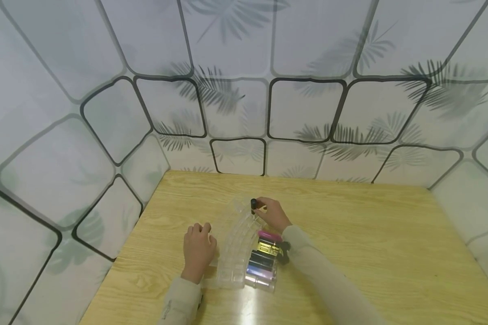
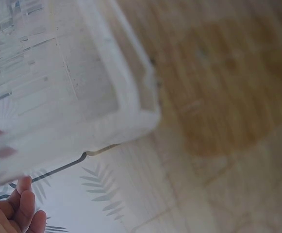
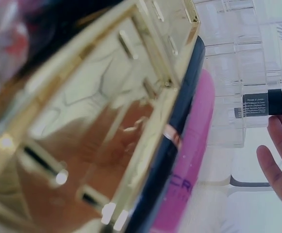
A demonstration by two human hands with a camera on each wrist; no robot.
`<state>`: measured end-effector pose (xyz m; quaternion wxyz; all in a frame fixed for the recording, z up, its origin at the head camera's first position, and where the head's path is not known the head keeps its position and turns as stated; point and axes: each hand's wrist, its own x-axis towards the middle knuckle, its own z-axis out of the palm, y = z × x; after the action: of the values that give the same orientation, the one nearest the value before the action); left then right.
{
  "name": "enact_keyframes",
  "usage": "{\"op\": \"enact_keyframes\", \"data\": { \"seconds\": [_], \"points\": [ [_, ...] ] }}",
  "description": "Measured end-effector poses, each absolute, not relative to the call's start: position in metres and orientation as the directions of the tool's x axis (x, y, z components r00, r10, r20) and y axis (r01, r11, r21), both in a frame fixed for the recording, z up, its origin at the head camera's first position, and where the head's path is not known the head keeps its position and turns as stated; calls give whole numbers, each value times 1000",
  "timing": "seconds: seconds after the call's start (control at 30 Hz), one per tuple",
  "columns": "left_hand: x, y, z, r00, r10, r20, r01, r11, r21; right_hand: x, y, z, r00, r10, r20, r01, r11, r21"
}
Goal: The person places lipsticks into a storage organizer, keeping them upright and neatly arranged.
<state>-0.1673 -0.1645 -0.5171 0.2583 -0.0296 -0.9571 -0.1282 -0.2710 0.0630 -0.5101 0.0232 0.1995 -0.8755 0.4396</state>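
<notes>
At the stand's (image 1: 232, 262) one o'clock, my right hand (image 1: 273, 214) pinches a lipstick (image 1: 254, 204); left hand (image 1: 199, 249) loosely bent; makeup (image 1: 262, 258) lined at four, stand seemingly mostly unfilled.

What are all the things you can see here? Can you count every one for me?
Black-capped tube: one, dark, in the right hand at the stand's far end
Clear stand: one, see-through, on the table between the hands
Pink tube: one, pink, right of the stand
Gold case: one, shiny gold, just nearer than the pink tube
Dark tubes: several, exact count unclear, black, beside the gold case
Nearest tubes: count unclear, blue-lilac and pale shiny, nearest end of that row
Table: one, yellowish wood, under everything
Wall covering: pale with dark lines and leaves, around the table
Sleeves: two, pale, on both arms
Left hand: one, left of the stand
Right hand: one, holding the black-capped tube
</notes>
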Motion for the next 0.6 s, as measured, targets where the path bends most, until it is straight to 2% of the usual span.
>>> {"op": "enact_keyframes", "data": {
  "seconds": [0.3,0.6],
  "points": [
    [-167,-164,-516,-868,-7,497,121,967,226,-270,67,-504,-910,-347,225,-391,545,-742],
    [-167,-165,-516,-865,-6,502,124,966,226,-267,77,-499,-903,-351,248,-421,608,-673]
  ]
}}
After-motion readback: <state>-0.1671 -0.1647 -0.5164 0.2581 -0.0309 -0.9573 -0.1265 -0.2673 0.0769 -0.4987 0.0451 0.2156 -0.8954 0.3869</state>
